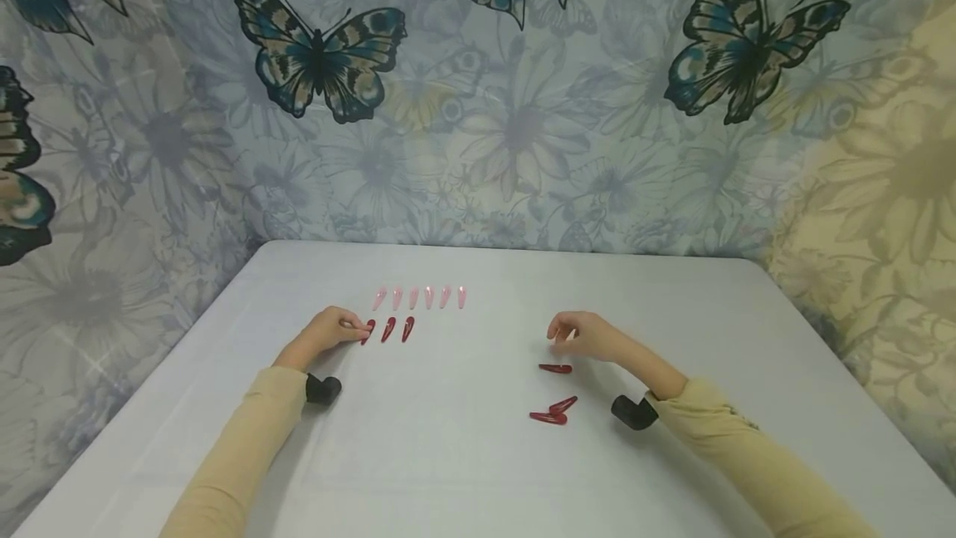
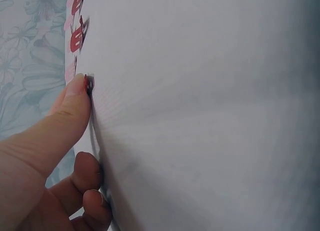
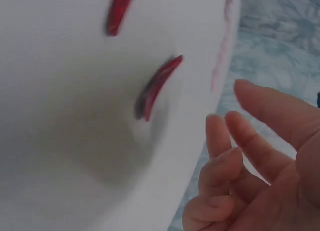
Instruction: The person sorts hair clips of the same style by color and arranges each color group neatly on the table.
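Note:
At the left of the table, my left hand (image 1: 326,332) pinches a dark red snap hair clip (image 1: 369,327) between thumb and fingers, down at the table surface. In the left wrist view the thumb (image 2: 70,111) covers most of that clip (image 2: 89,84). Two more red clips (image 1: 388,329) stand in line to its right. On the other side my right hand (image 1: 586,335) hovers with loosely bent fingers and nothing between them. Just below it lies a single red clip (image 1: 555,369), also seen as a red clip (image 3: 162,86) in the right wrist view.
Several pale pink clips (image 1: 429,297) form a row behind the red ones. Nearer the front right, two red clips (image 1: 548,418) touch each other. A white-covered table (image 1: 448,455) meets butterfly-patterned cloth (image 1: 523,139) at its back edge. Black wrist devices (image 1: 633,413) sit by both sleeves.

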A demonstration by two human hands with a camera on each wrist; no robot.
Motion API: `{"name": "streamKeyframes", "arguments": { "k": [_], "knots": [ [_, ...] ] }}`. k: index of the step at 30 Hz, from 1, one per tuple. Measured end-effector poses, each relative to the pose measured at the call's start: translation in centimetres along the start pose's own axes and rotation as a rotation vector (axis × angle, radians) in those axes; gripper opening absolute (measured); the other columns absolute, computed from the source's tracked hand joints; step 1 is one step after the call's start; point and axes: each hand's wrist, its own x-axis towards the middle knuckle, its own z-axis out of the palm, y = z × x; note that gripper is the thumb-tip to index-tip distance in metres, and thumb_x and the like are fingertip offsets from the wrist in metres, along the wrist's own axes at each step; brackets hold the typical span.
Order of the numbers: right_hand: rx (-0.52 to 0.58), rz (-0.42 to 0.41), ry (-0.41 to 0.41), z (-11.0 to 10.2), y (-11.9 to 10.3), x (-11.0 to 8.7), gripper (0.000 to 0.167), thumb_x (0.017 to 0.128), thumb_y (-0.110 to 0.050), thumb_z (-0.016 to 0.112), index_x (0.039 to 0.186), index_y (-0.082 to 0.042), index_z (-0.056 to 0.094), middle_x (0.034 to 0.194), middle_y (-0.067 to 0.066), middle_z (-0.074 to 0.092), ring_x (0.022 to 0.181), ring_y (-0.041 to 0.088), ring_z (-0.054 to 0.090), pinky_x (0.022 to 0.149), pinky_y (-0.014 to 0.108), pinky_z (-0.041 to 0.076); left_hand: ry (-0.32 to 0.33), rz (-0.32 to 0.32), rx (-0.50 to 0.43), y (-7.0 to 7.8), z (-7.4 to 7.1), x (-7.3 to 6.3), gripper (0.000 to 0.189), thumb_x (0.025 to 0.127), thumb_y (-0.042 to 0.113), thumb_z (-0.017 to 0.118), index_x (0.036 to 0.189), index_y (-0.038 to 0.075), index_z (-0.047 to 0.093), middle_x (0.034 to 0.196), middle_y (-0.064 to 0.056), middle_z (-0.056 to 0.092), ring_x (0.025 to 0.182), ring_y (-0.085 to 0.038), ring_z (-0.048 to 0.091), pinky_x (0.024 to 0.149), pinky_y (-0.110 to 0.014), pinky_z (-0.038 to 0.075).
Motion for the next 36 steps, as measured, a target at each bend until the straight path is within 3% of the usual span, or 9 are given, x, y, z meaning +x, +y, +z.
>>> {"name": "streamKeyframes", "arguments": {
  "k": [9, 18, 22, 26, 31, 36],
  "knots": [
    [-0.112, 0.013, 0.035, 1.1, 0.5, -0.6, 0.009, 0.083, -0.004, 0.069, 0.089, -0.004, 0.062, 0.08, 0.006, 0.061, 0.068, 0.013, 0.049, 0.062, 0.026, 0.041, -0.005, -0.017, 0.001, 0.0, 0.2, 0.1, 0.019, 0.089, 0.014, 0.071, 0.092, -0.004, 0.071, 0.108, -0.024, 0.066, 0.085, -0.022, 0.052, 0.073, -0.026, 0.041],
    [-0.154, 0.078, 0.042, 2.1, 1.2, -1.3, 0.016, 0.079, -0.005, 0.076, 0.086, -0.005, 0.062, 0.069, 0.001, 0.056, 0.063, 0.01, 0.047, 0.058, 0.023, 0.039, 0.014, 0.004, 0.001, -0.4, 0.4, 0.4, 0.019, 0.088, 0.015, 0.072, 0.091, -0.005, 0.072, 0.105, -0.023, 0.067, 0.085, -0.022, 0.053, 0.076, -0.028, 0.042],
    [-0.107, 0.079, 0.043, 2.2, 1.4, -1.4, 0.013, 0.078, -0.003, 0.075, 0.081, -0.004, 0.062, 0.067, -0.002, 0.053, 0.063, 0.01, 0.045, 0.059, 0.024, 0.038, 0.018, 0.004, 0.0, -0.5, 0.5, 0.5, 0.019, 0.088, 0.015, 0.072, 0.09, -0.004, 0.072, 0.105, -0.023, 0.067, 0.085, -0.022, 0.052, 0.075, -0.028, 0.042],
    [-0.017, 0.051, -0.012, 1.9, 2.1, -1.3, 0.01, 0.082, -0.005, 0.072, 0.078, -0.002, 0.064, 0.069, -0.004, 0.054, 0.067, 0.01, 0.045, 0.061, 0.023, 0.038, 0.021, 0.014, -0.007, -0.5, 0.5, 0.5, 0.019, 0.088, 0.014, 0.072, 0.089, -0.005, 0.071, 0.105, -0.022, 0.067, 0.085, -0.022, 0.052, 0.077, -0.028, 0.041],
    [0.122, 0.016, -0.093, 1.2, 3.0, -1.4, 0.011, 0.087, -0.01, 0.066, 0.086, 0.001, 0.061, 0.07, -0.004, 0.055, 0.063, 0.009, 0.047, 0.057, 0.022, 0.039, 0.02, 0.03, -0.009, -0.5, 0.4, 0.4, 0.019, 0.088, 0.014, 0.072, 0.089, -0.005, 0.07, 0.105, -0.023, 0.066, 0.087, -0.022, 0.052, 0.079, -0.028, 0.041],
    [0.182, 0.05, -0.093, 0.9, 3.1, -1.5, 0.018, 0.09, -0.012, 0.063, 0.095, 0.006, 0.065, 0.064, -0.005, 0.05, 0.057, 0.006, 0.043, 0.055, 0.021, 0.036, 0.012, 0.046, -0.014, -0.5, 0.3, 0.1, 0.019, 0.088, 0.014, 0.071, 0.089, -0.005, 0.07, 0.103, -0.022, 0.066, 0.084, -0.021, 0.05, 0.075, -0.027, 0.04]
  ]
}}
